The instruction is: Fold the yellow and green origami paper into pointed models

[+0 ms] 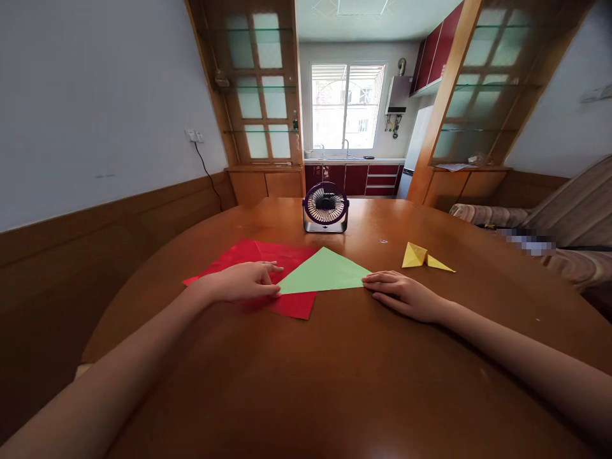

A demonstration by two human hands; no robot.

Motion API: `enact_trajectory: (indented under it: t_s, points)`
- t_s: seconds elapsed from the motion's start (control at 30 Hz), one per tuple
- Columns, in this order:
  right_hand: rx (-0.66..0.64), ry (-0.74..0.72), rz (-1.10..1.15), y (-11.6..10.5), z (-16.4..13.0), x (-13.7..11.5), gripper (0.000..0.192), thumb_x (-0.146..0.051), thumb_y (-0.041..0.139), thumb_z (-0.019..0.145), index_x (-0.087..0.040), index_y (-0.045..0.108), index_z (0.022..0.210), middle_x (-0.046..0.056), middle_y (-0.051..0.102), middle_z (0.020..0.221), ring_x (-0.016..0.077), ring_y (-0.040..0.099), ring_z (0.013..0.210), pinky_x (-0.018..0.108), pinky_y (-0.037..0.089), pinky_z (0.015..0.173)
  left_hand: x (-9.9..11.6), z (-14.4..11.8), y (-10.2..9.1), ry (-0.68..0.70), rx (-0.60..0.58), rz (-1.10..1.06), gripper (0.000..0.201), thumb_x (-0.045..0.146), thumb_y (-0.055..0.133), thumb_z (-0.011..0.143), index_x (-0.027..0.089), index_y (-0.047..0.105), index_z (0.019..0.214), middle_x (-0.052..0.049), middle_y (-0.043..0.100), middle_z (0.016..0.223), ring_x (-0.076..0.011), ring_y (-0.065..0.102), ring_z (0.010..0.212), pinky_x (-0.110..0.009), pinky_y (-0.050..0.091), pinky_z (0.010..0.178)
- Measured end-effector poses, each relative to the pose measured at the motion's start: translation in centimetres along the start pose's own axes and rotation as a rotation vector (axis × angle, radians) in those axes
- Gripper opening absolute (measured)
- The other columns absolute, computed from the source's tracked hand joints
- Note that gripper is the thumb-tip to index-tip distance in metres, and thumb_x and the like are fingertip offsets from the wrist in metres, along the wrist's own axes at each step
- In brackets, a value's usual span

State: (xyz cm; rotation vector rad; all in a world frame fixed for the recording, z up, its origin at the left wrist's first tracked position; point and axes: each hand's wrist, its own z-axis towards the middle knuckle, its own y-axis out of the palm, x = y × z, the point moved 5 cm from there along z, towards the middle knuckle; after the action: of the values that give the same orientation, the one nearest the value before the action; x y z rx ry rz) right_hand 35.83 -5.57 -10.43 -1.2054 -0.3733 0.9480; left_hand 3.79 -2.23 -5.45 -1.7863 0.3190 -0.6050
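A sheet of green paper, folded into a triangle, lies on the wooden table with its peak pointing away from me. My left hand is at its left corner, thumb and a bent forefinger closed on the tip while another finger reaches out above the red sheets. At the opposite corner, my right hand rests with outstretched fingers lying on the paper's tip, the thumb a little below. Red paper lies beneath the left part of the green triangle and under my left hand, which hides some of it.
Beyond the green triangle stands a small purple desk fan. A folded yellow paper piece sits to the right, past my right hand. The rounded wooden table extends to both sides, with a striped sofa at the far right.
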Motion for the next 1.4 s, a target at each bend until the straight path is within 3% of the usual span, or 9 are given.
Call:
enact_trajectory:
  t_s: [0.17,0.37,0.5,0.67,0.73,0.83,0.93,1.1,1.4]
  points:
    - [0.019,-0.005,0.024,-0.1,0.0,0.0,0.035,-0.031,0.046,0.098,-0.027,0.058,0.130,0.007,0.061,0.131,0.0241,0.056,0.121,0.046,0.046,0.103,-0.9,-0.1,-0.1,-0.051,-0.044,-0.042,0.052,0.051,0.050,0.084,0.019,0.040,0.045,0.001,0.046,0.146,-0.0294,0.040,0.136,-0.032,0.042,0.098]
    - [0.024,-0.010,0.016,-0.2,0.0,-0.1,0.035,-0.030,0.045,0.098,-0.026,0.058,0.130,0.007,0.061,0.130,0.0239,0.056,0.121,0.046,0.046,0.103,-1.3,-0.6,-0.7,-0.080,-0.037,0.005,0.042,0.052,0.049,0.084,0.020,0.063,0.062,-0.007,0.049,0.143,-0.0313,0.042,0.135,-0.036,0.046,0.096]
    - [0.037,-0.017,0.029,-0.3,0.0,-0.2,0.035,-0.030,0.046,0.098,-0.027,0.059,0.130,0.007,0.062,0.129,0.0239,0.057,0.120,0.047,0.047,0.102,-1.8,-0.6,-0.7,-0.043,-0.030,0.019,0.043,0.055,0.048,0.084,0.020,0.069,0.070,-0.008,0.051,0.140,-0.0296,0.047,0.131,-0.036,0.044,0.100]
    - [0.036,-0.015,0.040,-0.3,0.0,-0.3,0.035,-0.030,0.046,0.098,-0.026,0.059,0.130,0.007,0.061,0.130,0.0242,0.057,0.120,0.047,0.046,0.103,-1.8,-0.9,-0.9,-0.044,0.024,0.060,0.048,0.056,0.045,0.087,0.021,0.069,0.063,-0.004,0.056,0.137,-0.0296,0.057,0.121,-0.032,0.049,0.086]
    - [0.021,-0.013,0.030,-0.2,0.0,-0.2,0.035,-0.030,0.046,0.098,-0.025,0.059,0.130,0.008,0.061,0.131,0.0242,0.056,0.120,0.046,0.046,0.103,-0.8,-0.9,-1.1,0.030,0.085,0.068,0.050,0.055,0.042,0.090,0.022,0.071,0.066,-0.001,0.058,0.135,-0.0281,0.056,0.121,-0.031,0.049,0.085]
    - [0.000,-0.001,0.007,-0.1,0.0,-0.1,0.036,-0.029,0.045,0.098,-0.025,0.057,0.131,0.007,0.060,0.132,0.0240,0.055,0.122,0.047,0.045,0.104,1.5,-0.7,-0.9,0.215,0.201,0.018,0.042,0.050,0.040,0.094,0.027,0.075,0.092,0.002,0.054,0.139,-0.0233,0.052,0.126,-0.031,0.045,0.096]
    - [0.002,-0.003,0.002,0.0,0.0,0.0,0.036,-0.029,0.045,0.098,-0.026,0.057,0.132,0.007,0.060,0.132,0.0239,0.055,0.122,0.047,0.045,0.103,2.9,0.1,0.4,0.326,0.201,0.017,0.036,0.045,0.042,0.095,0.028,0.070,0.113,-0.001,0.052,0.141,-0.0221,0.055,0.122,-0.032,0.045,0.098]
    - [0.025,-0.017,0.030,-0.1,0.0,-0.1,0.035,-0.029,0.046,0.098,-0.027,0.058,0.131,0.007,0.061,0.130,0.0243,0.056,0.120,0.047,0.046,0.103,3.5,1.2,2.5,0.437,0.190,0.058,0.034,0.032,0.041,0.096,0.025,0.069,0.114,-0.004,0.060,0.130,-0.0196,0.061,0.111,-0.030,0.047,0.094]
    - [0.038,-0.010,0.042,-0.2,0.0,-0.2,0.035,-0.030,0.047,0.098,-0.028,0.059,0.130,0.007,0.062,0.129,0.0242,0.057,0.120,0.047,0.046,0.103,4.2,2.0,3.2,0.522,0.287,0.120,0.038,0.021,0.040,0.092,0.025,0.064,0.120,-0.005,0.060,0.120,-0.0192,0.059,0.103,-0.031,0.045,0.093]
